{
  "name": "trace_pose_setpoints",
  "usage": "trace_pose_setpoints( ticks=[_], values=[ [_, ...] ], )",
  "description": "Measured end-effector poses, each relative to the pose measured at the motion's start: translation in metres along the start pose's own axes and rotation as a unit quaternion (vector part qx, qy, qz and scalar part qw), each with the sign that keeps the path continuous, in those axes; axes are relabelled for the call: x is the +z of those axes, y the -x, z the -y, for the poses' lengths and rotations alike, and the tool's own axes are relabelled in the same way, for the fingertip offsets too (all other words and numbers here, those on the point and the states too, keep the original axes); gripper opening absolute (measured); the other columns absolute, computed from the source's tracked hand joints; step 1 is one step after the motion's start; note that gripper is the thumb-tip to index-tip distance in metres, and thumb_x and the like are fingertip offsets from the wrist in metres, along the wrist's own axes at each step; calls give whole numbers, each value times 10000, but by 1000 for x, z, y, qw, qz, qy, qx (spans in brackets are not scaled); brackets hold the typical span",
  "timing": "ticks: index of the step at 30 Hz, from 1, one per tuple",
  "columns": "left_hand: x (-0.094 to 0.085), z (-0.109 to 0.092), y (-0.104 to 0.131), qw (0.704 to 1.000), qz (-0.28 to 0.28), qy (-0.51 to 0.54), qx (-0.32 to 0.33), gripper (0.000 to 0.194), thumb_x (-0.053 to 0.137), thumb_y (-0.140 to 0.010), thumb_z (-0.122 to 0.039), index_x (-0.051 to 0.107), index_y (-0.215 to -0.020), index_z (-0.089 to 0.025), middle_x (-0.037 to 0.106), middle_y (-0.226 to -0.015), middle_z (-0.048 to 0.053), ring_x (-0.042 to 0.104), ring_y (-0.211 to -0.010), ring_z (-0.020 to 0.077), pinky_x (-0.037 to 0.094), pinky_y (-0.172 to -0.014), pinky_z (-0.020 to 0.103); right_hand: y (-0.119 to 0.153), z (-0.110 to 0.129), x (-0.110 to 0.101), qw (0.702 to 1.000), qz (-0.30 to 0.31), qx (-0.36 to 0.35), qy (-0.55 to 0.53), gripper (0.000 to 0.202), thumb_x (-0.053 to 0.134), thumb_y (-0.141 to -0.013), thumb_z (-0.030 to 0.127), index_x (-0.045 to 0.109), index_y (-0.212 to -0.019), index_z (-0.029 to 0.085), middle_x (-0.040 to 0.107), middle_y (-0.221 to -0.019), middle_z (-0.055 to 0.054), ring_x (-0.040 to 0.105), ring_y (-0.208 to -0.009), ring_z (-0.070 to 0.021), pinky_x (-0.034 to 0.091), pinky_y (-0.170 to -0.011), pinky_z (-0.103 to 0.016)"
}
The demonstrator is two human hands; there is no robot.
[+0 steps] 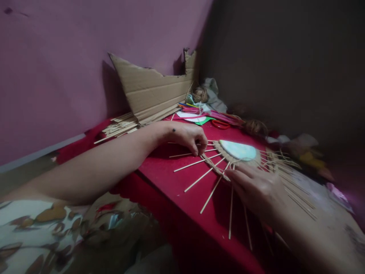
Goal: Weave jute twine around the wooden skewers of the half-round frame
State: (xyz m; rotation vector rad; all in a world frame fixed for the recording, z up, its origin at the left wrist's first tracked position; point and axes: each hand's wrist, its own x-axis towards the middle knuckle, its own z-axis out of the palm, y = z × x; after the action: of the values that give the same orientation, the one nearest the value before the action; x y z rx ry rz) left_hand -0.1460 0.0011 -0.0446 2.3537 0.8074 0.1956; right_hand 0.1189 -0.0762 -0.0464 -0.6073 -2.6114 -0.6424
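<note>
Thin wooden sticks (196, 180) fan out like rays from a round piece with a tan rim (222, 151) and a pale blue-white centre (239, 150). A braided jute cord (212, 164) runs in an arc across the sticks. At the cord's far left end, my left hand (189, 137) pinches it with thumb and fingertips beside a stick. My right hand (258, 186) has its fingertips together on the cord's other end, below the round piece. That hand and forearm hide part of the sticks on the near right side.
A red cloth (165, 182) covers the table. Cut cardboard (159, 89) leans on the wall, beside a bundle of sticks (119, 126). Behind the work lie a twine ball (200, 94), red-handled scissors (220, 124) and coloured strips (219, 114). Loose sticks (299, 194) lie to the right.
</note>
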Motion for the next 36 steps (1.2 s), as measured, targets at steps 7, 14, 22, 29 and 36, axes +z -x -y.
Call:
trace_pose_setpoints(
  ticks=[7, 14, 22, 29, 36],
  values=[
    [-2, -16, 2, 998, -18, 31, -53, 176, 670, -724, -191, 615, -880, -133, 577, -715, -24, 508, -656, 106, 386, -619, 221, 10, 4, 3, 999, 31, 8, -10, 225, 496, -909, 169, 701, -818, 185, 595, -615, -3, 527, -543, -134, 310, -500, -268],
    [-2, -20, 3, 998, -37, 43, -39, 176, 652, -776, -294, 626, -851, -137, 632, -745, 8, 542, -690, 117, 404, -640, 222, 12, 5, 2, 997, 37, 37, -55, 238, 480, -886, 130, 674, -751, 150, 581, -615, -22, 497, -554, -128, 312, -518, -275],
    [5, -31, 2, 990, -59, 123, -40, 128, 626, -794, -248, 639, -790, -121, 655, -705, 8, 586, -674, 102, 437, -648, 197, 9, 9, 1, 994, 49, 60, -82, 262, 470, -878, 127, 654, -693, 147, 575, -627, -35, 492, -568, -144, 338, -528, -288],
    [5, -46, 0, 986, -79, 145, 7, 157, 602, -833, -220, 719, -886, -128, 690, -848, 45, 620, -804, 127, 462, -767, 231, -3, 12, 3, 955, -68, 214, -195, 171, 558, -870, 221, 690, -807, 132, 650, -809, -91, 582, -757, -178, 457, -679, -311],
    [14, -62, -4, 981, -52, 161, 94, 306, 592, -862, -190, 685, -1153, -182, 712, -1001, 74, 629, -921, 147, 482, -818, 231, -7, 14, 4, 932, -95, 275, -213, 200, 516, -870, 196, 674, -762, 138, 646, -699, -53, 551, -659, -146, 433, -640, -292]
  ],
)
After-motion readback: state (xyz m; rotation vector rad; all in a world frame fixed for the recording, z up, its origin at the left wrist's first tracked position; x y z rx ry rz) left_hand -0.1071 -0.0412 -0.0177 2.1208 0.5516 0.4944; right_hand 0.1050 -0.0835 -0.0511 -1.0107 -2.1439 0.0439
